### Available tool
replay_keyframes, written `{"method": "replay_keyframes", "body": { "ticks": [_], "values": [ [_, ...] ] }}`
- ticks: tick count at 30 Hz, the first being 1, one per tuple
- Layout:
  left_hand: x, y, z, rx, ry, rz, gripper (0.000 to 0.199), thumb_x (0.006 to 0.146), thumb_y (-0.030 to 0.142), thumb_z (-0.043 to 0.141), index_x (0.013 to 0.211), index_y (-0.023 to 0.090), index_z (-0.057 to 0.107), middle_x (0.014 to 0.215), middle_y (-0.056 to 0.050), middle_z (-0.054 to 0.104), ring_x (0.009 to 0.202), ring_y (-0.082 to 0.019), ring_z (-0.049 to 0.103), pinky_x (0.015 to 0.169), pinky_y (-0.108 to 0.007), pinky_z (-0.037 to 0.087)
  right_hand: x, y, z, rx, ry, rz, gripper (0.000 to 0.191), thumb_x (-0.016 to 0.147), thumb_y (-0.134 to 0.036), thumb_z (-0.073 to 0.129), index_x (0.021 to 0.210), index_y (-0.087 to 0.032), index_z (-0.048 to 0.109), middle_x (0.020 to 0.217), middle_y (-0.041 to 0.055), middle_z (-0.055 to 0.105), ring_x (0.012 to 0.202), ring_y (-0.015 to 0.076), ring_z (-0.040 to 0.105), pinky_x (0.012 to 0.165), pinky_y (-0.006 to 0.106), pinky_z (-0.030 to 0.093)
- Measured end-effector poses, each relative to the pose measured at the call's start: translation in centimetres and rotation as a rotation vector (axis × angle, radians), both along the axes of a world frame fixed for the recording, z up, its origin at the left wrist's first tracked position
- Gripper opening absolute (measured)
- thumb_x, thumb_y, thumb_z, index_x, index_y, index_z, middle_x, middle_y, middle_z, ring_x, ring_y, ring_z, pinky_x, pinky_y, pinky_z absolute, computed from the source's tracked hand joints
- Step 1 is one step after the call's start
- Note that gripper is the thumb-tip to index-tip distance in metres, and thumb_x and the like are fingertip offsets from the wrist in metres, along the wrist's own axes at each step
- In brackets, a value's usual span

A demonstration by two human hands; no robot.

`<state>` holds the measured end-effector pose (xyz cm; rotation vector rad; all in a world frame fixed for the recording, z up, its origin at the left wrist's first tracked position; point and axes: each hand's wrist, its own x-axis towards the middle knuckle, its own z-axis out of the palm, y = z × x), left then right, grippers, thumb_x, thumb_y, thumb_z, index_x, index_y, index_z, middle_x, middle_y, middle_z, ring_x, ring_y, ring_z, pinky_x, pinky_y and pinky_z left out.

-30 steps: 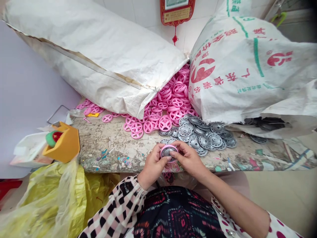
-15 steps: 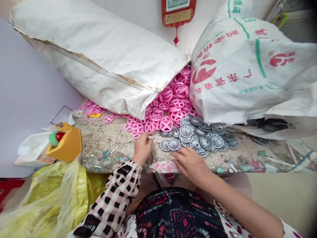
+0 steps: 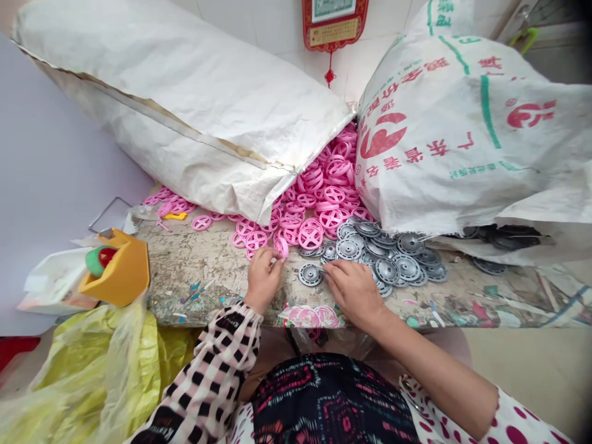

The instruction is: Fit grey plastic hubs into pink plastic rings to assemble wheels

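Note:
Between thumb and fingers of my left hand [image 3: 263, 280], a pink spoked ring [image 3: 281, 247] is tipped up on edge at the front of a pile of pink rings [image 3: 319, 185]. My right hand [image 3: 356, 293] is closed at the front of the grey discs [image 3: 388, 270]. Its fingertips pinch a grey disc [image 3: 323, 269], seen nearly edge-on and mostly hidden by the fingers. Flat on the table between both hands lies a single slotted grey disc [image 3: 310, 275].
A large white sack [image 3: 185, 105] lies over the pink rings, and a printed sack [image 3: 444, 135] stands behind the discs. On the worn table [image 3: 185, 265], a yellow holder [image 3: 121, 268] sits at left. Yellow plastic bags [image 3: 106, 364] hang below it.
My left hand has taken hold of a pink ring and tilted it up. My right hand has moved slightly up and picked up one of the two front grey discs.

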<state>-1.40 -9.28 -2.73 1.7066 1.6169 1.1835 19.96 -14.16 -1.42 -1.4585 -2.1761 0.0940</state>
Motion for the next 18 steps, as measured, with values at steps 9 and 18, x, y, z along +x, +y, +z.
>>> {"method": "replay_keyframes", "body": {
  "ticks": [9,18],
  "values": [
    [3.0,-6.2,2.1,-0.605,-1.215,-0.213,0.033,0.070,0.021,0.077,0.097,0.019,0.059,0.095,-0.002,0.067,0.082,-0.014,0.066,0.079,-0.031,0.054,-2.4,-0.4,0.5,-0.127,0.653,0.046,0.018,0.091,-0.026,0.050,0.102,-0.021,0.063,0.090,0.0055,0.061,0.086,0.0188,0.058,0.079,0.033,0.048],
    [3.9,-6.7,2.7,-0.642,-1.148,-0.138,0.033,0.061,0.021,0.081,0.086,0.016,0.061,0.084,0.000,0.067,0.067,-0.012,0.064,0.062,-0.024,0.052,-1.6,-2.1,1.2,-0.246,0.583,0.095,0.030,0.089,-0.031,0.054,0.118,-0.022,0.055,0.103,0.0071,0.062,0.089,0.0195,0.058,0.078,0.034,0.049]
  ]
}}
